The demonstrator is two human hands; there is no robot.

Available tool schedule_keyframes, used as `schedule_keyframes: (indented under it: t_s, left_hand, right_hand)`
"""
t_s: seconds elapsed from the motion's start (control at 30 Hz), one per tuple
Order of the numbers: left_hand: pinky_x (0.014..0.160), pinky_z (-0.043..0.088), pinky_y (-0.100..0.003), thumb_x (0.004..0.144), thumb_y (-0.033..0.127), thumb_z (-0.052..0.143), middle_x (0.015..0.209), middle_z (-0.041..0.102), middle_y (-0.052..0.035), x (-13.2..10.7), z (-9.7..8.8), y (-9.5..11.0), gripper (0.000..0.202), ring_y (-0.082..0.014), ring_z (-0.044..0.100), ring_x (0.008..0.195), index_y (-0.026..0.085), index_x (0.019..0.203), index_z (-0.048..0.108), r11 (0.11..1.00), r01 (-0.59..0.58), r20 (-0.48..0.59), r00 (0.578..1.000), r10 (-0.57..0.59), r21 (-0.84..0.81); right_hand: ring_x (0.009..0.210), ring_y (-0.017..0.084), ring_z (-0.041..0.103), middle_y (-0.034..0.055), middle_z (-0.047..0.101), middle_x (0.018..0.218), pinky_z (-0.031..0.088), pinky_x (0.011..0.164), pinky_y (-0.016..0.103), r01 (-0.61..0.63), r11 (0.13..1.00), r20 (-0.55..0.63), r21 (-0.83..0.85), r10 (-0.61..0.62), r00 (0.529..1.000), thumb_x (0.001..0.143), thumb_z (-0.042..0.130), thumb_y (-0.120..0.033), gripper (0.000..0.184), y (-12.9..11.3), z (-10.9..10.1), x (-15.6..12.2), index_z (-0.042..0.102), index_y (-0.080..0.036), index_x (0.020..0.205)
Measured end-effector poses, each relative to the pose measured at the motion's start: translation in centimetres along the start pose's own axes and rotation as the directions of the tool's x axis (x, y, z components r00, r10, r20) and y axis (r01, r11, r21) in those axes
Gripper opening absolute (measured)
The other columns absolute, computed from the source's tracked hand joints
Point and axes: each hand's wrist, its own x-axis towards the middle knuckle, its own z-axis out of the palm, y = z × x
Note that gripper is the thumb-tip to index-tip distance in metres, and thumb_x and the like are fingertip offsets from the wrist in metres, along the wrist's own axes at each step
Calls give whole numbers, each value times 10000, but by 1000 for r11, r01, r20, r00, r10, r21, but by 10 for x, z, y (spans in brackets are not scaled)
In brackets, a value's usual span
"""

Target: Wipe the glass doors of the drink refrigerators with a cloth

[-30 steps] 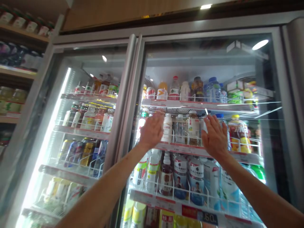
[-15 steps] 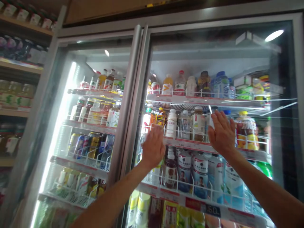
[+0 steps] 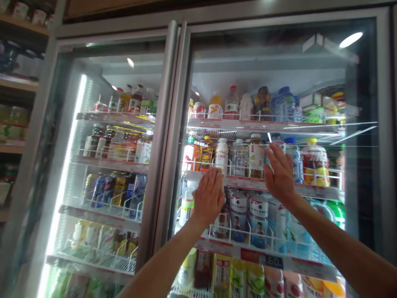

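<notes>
Both my hands lie flat against the right glass door (image 3: pixel 310 62) of a drinks fridge. My left hand (image 3: pixel 210 194) is open, fingers together and pointing up, over the edge of the third shelf. My right hand (image 3: pixel 280 173) is open too, fingers spread, a little higher and to the right, level with the second shelf. Behind the glass stand rows of bottles: a white bottle (image 3: pixel 221 155) just above my left hand, and blue-labelled bottles (image 3: pixel 258 215) between my forearms. Neither hand holds anything.
The left fridge door (image 3: pixel 102 82) is shut, with bottles and cans (image 3: pixel 114 188) on wire shelves behind it. A metal door post (image 3: pixel 166 124) divides the two doors. Wooden shelves (image 3: pixel 17 82) with jars stand at far left.
My left hand has slid down and a little right on the glass, from the second shelf level to the third. My right hand has stayed near the same spot. The view has shifted slightly.
</notes>
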Motion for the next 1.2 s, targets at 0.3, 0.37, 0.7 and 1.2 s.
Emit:
schedule_keyframes:
  t_s: [0.3,0.37,0.7,1.2]
  left_hand:
    - [1105,239,-548,801,383,548,1504,212,-151,5,-22,-38,845,-285,165,1395,224,1451,33,961,176,31,984,-173,-215]
    - [1108,252,-524,844,327,484,1509,216,-117,-7,-34,-54,727,-270,183,1391,256,1450,88,946,208,98,977,-189,-250]
    - [1140,226,-423,913,271,343,1497,277,-34,-9,-33,-67,557,-193,239,1379,301,1439,163,937,275,-34,957,-288,-216]
    - [1098,201,-532,911,357,359,1511,195,-142,-4,-19,-59,623,-283,111,1405,220,1455,89,964,193,-14,981,-194,184]
  right_hand:
    - [1315,225,356,59,505,1346,304,1076,473,17,972,232,236,-73,970,880,393,-240,494,-116,48,-16,376,-222,1373]
    - [1365,278,253,55,414,1421,196,1091,570,20,990,261,136,-55,964,874,436,-301,478,-131,62,-13,412,-232,1347]
    - [1344,239,315,35,434,1407,193,1100,547,-17,993,89,-118,28,996,899,363,-197,427,-38,42,30,458,-251,1312]
    - [1360,270,256,100,345,1451,190,1074,556,-166,896,92,-411,223,971,879,363,-270,470,51,-18,-5,412,-203,1341]
